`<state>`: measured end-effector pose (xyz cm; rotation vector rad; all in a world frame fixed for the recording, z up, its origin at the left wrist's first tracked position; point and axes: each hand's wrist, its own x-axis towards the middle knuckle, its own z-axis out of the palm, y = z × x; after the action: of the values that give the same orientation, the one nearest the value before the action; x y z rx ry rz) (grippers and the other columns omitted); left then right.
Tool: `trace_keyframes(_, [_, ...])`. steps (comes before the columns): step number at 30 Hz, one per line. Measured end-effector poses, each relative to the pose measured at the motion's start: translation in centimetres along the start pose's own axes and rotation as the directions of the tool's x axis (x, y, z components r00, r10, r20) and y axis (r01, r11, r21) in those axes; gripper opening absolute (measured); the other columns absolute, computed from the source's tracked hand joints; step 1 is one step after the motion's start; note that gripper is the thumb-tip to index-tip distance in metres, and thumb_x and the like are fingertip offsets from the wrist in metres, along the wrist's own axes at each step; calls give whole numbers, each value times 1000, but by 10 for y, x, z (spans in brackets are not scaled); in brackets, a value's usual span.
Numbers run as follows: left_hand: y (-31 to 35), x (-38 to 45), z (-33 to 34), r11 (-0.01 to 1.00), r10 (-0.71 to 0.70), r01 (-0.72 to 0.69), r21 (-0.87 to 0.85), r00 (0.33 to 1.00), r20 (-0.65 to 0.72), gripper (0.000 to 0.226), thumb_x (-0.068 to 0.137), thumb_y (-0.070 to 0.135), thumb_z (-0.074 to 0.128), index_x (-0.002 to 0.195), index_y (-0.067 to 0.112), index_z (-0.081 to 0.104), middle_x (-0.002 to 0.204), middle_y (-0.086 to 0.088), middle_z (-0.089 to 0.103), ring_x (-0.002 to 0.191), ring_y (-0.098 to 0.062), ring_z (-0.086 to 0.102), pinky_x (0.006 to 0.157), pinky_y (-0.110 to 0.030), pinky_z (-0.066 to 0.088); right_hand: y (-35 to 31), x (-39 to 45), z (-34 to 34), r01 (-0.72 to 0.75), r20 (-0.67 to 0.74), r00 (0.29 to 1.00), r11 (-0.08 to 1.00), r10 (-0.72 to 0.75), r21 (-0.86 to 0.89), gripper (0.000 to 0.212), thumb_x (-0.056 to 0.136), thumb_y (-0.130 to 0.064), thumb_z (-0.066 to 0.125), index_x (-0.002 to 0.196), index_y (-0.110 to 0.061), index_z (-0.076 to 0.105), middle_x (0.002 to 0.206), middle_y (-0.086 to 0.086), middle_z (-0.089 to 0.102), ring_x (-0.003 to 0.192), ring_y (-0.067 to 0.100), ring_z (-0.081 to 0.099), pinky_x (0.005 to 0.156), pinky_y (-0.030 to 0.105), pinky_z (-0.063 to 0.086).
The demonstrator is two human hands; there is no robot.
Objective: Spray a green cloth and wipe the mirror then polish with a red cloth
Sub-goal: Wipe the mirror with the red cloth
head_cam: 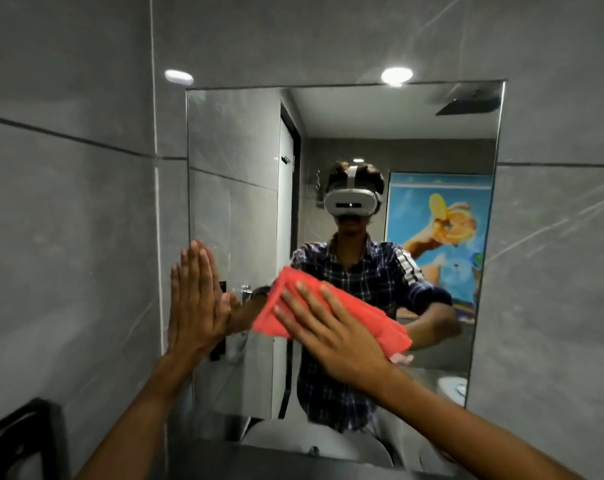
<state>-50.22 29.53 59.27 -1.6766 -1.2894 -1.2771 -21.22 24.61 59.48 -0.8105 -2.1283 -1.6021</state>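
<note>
A rectangular mirror (238,140) hangs on the grey tiled wall in front of me. My right hand (331,336) lies flat, fingers spread, pressing a folded red cloth (359,308) against the lower middle of the glass. My left hand (196,299) rests flat with fingers together at the mirror's lower left edge, partly on the wall tile, holding nothing. No green cloth or spray bottle is in view. The glass reflects a person in a checked shirt wearing a white headset.
Grey tiled walls (68,202) close in on the left and right of the mirror. A white basin (314,445) sits below the mirror. A dark rack (16,441) stands at the lower left corner. Two ceiling lights glare on the upper tiles.
</note>
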Motion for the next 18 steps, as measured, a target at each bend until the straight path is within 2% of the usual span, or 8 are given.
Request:
trace_keyframes(3, [5,-2,-3,998,-68,69,-12,997,38,78,98,35,26,164,4,-3,174,-20,3,163,-37,3,130,-61,9,-26,-86,11,190,106,977,982,-188,-15,56,110,-15,27,165,-10,25,172,13,26,160,32,24,129,51,20])
trace_keyframes(6, [20,-18,-14,990,-132,135,-36,988,80,74,104,37,23,164,9,-10,175,-16,-4,163,-32,-4,131,-58,3,-51,-131,4,227,241,939,969,-245,98,51,103,-22,39,151,-20,55,156,2,56,146,22,52,118,43,46])
trace_keyframes(9, [47,-67,-25,948,-262,276,-160,959,105,71,108,36,29,166,11,-2,177,-9,-2,164,-20,-6,133,-47,-3,-78,-149,-20,47,360,919,950,-163,309,50,93,-28,48,138,-30,69,141,-8,69,129,17,68,106,39,55])
trace_keyframes(11, [88,-125,-37,823,-403,447,-352,895,193,68,106,34,37,166,16,10,176,-1,9,162,-6,4,133,-33,5,-101,-170,-39,-183,372,928,852,-14,490,58,88,-16,59,145,-25,63,148,-3,64,133,20,65,102,40,59])
trace_keyframes(13, [136,-190,-53,597,-518,606,-525,792,325,59,105,37,43,161,23,30,168,3,31,154,6,27,123,-14,26,-122,-191,-63,-393,382,905,708,185,587,70,85,-2,56,152,-22,54,157,-1,55,143,21,55,107,42,55])
trace_keyframes(14, [164,-224,-58,434,-571,711,-553,692,442,51,106,35,47,155,24,41,163,0,43,148,0,41,115,-10,35,-132,-203,-74,-469,386,880,629,275,620,72,85,1,53,154,-22,51,160,-2,51,147,20,51,110,41,52])
trace_keyframes(16, [221,-276,-72,-48,-527,883,-467,375,762,42,105,27,50,146,16,54,149,-11,61,135,-20,60,106,-22,52,-151,-226,-97,-591,420,802,463,424,660,75,91,-2,59,159,-26,42,165,-4,43,153,17,42,118,37,44])
trace_keyframes(18, [271,-309,-87,-423,-296,871,-248,126,947,62,92,39,60,146,8,55,138,-18,68,125,-33,68,97,-41,59,-167,-248,-124,-663,512,739,341,437,666,94,89,-14,77,165,-34,25,170,-4,34,157,17,34,122,36,40])
